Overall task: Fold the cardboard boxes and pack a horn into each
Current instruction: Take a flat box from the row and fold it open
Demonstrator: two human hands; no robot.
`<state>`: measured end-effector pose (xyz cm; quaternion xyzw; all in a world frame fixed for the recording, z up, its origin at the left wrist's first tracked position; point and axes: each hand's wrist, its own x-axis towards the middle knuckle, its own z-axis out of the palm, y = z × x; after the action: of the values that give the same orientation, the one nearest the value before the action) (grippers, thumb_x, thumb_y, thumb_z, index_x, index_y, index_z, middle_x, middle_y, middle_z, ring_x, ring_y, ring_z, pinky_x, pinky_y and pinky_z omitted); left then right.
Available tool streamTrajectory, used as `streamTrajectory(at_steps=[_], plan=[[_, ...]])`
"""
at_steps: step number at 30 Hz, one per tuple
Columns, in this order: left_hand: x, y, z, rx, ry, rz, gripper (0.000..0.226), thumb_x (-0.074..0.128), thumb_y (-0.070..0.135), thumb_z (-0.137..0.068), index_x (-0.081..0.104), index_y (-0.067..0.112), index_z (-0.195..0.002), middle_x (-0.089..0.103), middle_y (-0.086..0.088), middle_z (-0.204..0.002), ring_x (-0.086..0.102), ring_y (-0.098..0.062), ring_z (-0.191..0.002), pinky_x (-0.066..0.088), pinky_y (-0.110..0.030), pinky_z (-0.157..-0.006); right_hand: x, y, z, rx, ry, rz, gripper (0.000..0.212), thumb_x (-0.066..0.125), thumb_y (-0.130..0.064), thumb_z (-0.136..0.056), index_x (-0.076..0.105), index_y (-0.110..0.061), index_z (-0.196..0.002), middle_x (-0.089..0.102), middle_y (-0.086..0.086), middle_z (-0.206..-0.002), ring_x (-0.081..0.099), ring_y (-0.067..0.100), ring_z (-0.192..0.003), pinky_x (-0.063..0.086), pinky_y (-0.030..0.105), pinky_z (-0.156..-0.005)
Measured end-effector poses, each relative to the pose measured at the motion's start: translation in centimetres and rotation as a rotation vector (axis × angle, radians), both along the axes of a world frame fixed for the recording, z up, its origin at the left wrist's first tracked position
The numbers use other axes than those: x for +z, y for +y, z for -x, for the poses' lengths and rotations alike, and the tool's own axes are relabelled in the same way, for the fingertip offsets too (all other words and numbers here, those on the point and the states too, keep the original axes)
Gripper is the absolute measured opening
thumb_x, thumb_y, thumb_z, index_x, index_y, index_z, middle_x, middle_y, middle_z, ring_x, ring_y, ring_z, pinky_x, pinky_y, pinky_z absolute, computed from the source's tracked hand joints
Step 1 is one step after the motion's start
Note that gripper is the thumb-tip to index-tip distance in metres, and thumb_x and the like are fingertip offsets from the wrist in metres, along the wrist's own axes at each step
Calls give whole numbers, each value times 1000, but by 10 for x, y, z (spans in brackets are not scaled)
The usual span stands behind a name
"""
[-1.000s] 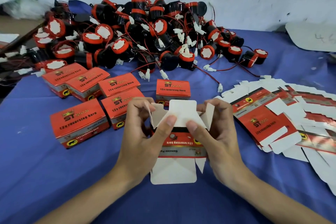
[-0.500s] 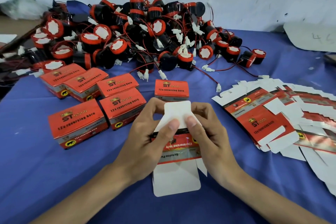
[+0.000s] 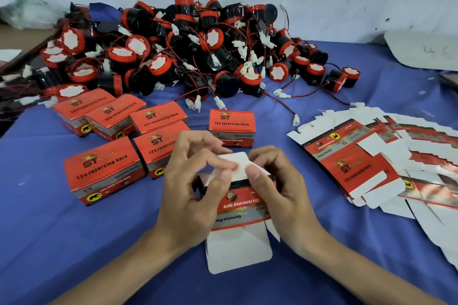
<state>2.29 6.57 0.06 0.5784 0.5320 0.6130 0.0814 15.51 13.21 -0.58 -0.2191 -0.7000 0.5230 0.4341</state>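
You're holding a half-folded box [image 3: 241, 205] over the blue cloth [image 3: 74, 242], centre front. Your L hand [image 3: 190, 198] & R hand [image 3: 282, 193] are both curling round its sides, thumbs pressing the white top flap [image 3: 239, 163] down. The bottom flap [image 3: 238, 250] is hanging open toward you. Horns [image 3: 198, 44] are lying piled at the back, w/ finished boxes [image 3: 104, 171] on the L & flat blanks [image 3: 359, 163] on the R.

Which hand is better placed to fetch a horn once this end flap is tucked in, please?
Probably the right hand: bare cloth leads from it to the nearest horns, while the finished boxes stand between the left hand and the pile. Both grip the box.
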Motion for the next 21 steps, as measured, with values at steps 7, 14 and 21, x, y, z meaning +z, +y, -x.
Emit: streamTrajectory(at_steps=[7,14,21], plan=[[-2,-2,-5,41,99,-64,32,51,21,-85,55,7,-57,53,0,-60,51,-8,-58,41,-23,-56,2,0,0,-37,-19,-82,39,53,-36,-88,60,-1,-71,63,7,-74,60,26,-68,49,33,-62],[-2,-5,-7,-72,117,67,28,52,31,-84,62,5,-88,61,3,-87,60,-10,-81,46,-19,-73,1,0,-1,-63,-9,-136,49,54,-40,-90,57,2,-65,59,-6,-63,56,11,-57,43,20,-55],[4,3,10,185,218,180,52,44,43,-90,57,11,-130,52,3,-136,46,0,-123,37,-14,-101,8,10,-8,-465,-37,-558,19,56,-29,-91,58,-18,-76,57,-2,-76,55,14,-72,41,17,-71]])
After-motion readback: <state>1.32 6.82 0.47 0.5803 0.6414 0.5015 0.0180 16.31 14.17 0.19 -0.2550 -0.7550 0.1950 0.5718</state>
